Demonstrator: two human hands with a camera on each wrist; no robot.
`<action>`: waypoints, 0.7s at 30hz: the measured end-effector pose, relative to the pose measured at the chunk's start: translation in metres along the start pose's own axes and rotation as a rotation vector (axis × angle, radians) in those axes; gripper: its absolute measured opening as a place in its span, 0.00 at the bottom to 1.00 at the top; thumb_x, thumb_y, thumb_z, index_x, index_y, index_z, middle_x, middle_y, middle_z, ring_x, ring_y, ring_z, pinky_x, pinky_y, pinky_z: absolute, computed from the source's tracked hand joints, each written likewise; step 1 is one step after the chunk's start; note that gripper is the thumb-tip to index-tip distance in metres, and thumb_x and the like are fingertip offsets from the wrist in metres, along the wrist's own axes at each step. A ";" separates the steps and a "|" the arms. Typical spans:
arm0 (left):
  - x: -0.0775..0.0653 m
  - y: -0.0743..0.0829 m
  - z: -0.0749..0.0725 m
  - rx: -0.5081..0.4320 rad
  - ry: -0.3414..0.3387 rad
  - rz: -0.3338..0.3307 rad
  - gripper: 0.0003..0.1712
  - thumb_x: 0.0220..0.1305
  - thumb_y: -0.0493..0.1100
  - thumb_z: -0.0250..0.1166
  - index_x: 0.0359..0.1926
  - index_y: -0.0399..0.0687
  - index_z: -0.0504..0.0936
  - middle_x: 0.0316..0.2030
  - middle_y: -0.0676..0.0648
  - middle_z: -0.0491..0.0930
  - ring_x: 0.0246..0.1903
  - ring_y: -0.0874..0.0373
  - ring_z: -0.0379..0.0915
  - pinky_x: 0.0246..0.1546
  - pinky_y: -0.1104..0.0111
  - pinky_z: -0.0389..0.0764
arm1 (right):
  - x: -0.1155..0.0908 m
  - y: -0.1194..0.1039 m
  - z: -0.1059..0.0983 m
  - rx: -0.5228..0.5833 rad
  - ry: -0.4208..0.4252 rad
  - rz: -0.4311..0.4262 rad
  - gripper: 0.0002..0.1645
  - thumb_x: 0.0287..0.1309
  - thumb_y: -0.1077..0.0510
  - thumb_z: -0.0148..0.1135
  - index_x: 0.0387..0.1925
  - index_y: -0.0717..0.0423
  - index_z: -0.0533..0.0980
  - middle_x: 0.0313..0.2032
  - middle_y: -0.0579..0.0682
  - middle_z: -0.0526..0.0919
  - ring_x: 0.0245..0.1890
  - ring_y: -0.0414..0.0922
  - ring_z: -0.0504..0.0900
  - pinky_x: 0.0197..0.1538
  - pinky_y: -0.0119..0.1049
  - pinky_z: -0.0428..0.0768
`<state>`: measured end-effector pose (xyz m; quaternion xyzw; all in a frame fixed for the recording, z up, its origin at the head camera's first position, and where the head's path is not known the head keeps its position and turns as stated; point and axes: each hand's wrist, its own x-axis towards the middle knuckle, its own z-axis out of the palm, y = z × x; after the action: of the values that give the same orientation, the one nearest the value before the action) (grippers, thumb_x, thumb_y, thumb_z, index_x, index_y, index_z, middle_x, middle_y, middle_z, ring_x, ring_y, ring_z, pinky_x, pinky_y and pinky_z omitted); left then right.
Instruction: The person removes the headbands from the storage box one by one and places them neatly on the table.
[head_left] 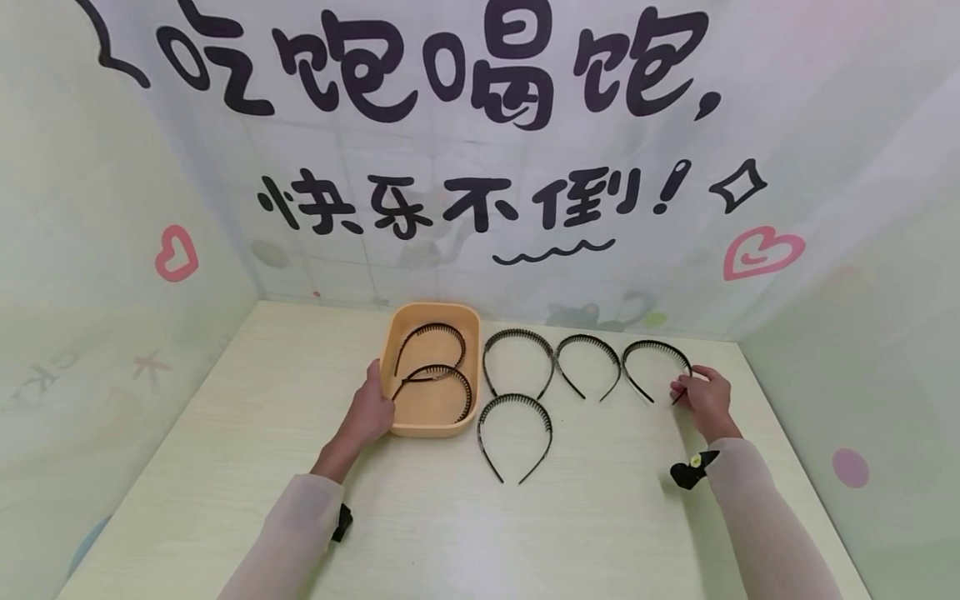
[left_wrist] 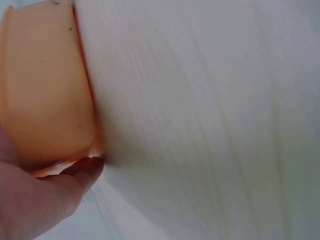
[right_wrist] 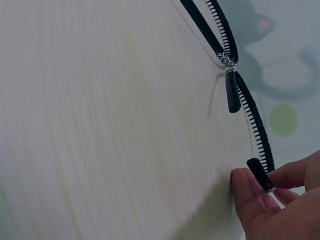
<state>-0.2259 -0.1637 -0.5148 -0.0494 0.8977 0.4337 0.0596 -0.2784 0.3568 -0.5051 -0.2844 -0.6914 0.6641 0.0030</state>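
My left hand (head_left: 372, 406) grips the left wall of an orange plastic box (head_left: 433, 430); in the left wrist view, fingers (left_wrist: 90, 170) reach down its outside near the tabletop. Inside lie two black toothed headbands, one headband (head_left: 438, 327) behind the other headband (head_left: 467, 392), partly overlapping. On the far right, my right hand (head_left: 707, 396) pinches one end of a black headband (head_left: 654, 343), its arch toward the back wall. In the right wrist view, thumb and fingers hold that headband (right_wrist: 257, 132) near its tip.
Left of the held headband lie a headband (head_left: 588, 338) and another headband (head_left: 519, 332) beside the box. A further headband (head_left: 515, 397) lies in front, its ends toward me. Printed cloth walls (head_left: 480, 283) enclose the pale wooden table (head_left: 600, 517) at back and sides.
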 end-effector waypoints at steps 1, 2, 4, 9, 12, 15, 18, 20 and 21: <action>0.000 0.000 0.000 -0.002 -0.001 -0.002 0.42 0.61 0.25 0.39 0.76 0.37 0.39 0.70 0.26 0.58 0.65 0.38 0.64 0.64 0.45 0.65 | 0.000 0.000 0.000 -0.040 0.007 -0.003 0.35 0.68 0.66 0.50 0.74 0.65 0.54 0.22 0.40 0.80 0.24 0.33 0.82 0.33 0.29 0.82; 0.000 0.000 0.000 -0.003 -0.002 -0.004 0.42 0.61 0.25 0.39 0.76 0.37 0.38 0.70 0.26 0.58 0.65 0.37 0.63 0.64 0.45 0.65 | 0.001 0.001 -0.001 -0.082 0.016 -0.001 0.35 0.68 0.65 0.51 0.74 0.64 0.55 0.22 0.39 0.80 0.23 0.33 0.81 0.32 0.28 0.81; 0.000 0.000 0.000 -0.004 -0.002 -0.005 0.42 0.61 0.25 0.39 0.76 0.37 0.38 0.70 0.26 0.57 0.66 0.37 0.63 0.64 0.45 0.65 | 0.002 0.001 -0.001 -0.157 0.033 -0.001 0.35 0.68 0.63 0.51 0.73 0.64 0.56 0.23 0.39 0.80 0.23 0.32 0.80 0.30 0.28 0.79; 0.001 -0.001 0.000 -0.006 -0.004 -0.002 0.42 0.62 0.26 0.39 0.76 0.37 0.38 0.71 0.26 0.57 0.66 0.38 0.63 0.64 0.45 0.65 | 0.006 0.003 -0.002 -0.281 0.080 -0.010 0.33 0.65 0.62 0.50 0.70 0.66 0.62 0.40 0.53 0.79 0.26 0.34 0.76 0.29 0.28 0.78; 0.001 -0.001 0.000 -0.003 -0.003 -0.005 0.42 0.62 0.26 0.39 0.76 0.37 0.38 0.71 0.26 0.57 0.65 0.38 0.64 0.64 0.45 0.65 | 0.007 0.005 -0.001 -0.314 0.096 -0.016 0.31 0.64 0.62 0.49 0.67 0.68 0.65 0.48 0.59 0.75 0.26 0.34 0.75 0.29 0.27 0.79; 0.001 -0.001 0.001 0.000 -0.002 -0.005 0.42 0.62 0.26 0.39 0.76 0.37 0.38 0.70 0.26 0.57 0.64 0.38 0.64 0.64 0.46 0.66 | 0.007 0.006 -0.001 -0.330 0.101 -0.019 0.30 0.63 0.62 0.48 0.66 0.69 0.67 0.49 0.59 0.74 0.26 0.34 0.74 0.29 0.26 0.79; 0.001 -0.001 0.001 0.000 -0.002 -0.002 0.42 0.62 0.26 0.39 0.76 0.37 0.38 0.70 0.26 0.57 0.64 0.38 0.64 0.64 0.45 0.65 | 0.005 0.005 -0.002 -0.344 0.097 -0.029 0.29 0.64 0.61 0.48 0.65 0.69 0.67 0.52 0.60 0.74 0.26 0.34 0.74 0.29 0.26 0.78; 0.001 -0.001 0.001 -0.001 -0.003 0.000 0.42 0.62 0.25 0.39 0.76 0.37 0.38 0.70 0.26 0.57 0.65 0.38 0.64 0.64 0.45 0.65 | 0.004 0.004 -0.003 -0.352 0.094 -0.030 0.29 0.64 0.61 0.48 0.65 0.69 0.67 0.54 0.61 0.73 0.26 0.34 0.74 0.29 0.26 0.78; 0.001 -0.002 0.001 -0.002 -0.003 0.000 0.42 0.62 0.25 0.39 0.76 0.37 0.38 0.70 0.26 0.57 0.65 0.38 0.63 0.64 0.45 0.64 | 0.003 0.004 -0.003 -0.351 0.094 -0.032 0.30 0.65 0.61 0.48 0.66 0.69 0.67 0.55 0.61 0.73 0.25 0.33 0.74 0.30 0.26 0.78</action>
<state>-0.2266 -0.1643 -0.5165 -0.0488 0.8973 0.4345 0.0608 -0.2783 0.3604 -0.5092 -0.3005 -0.8002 0.5190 -0.0039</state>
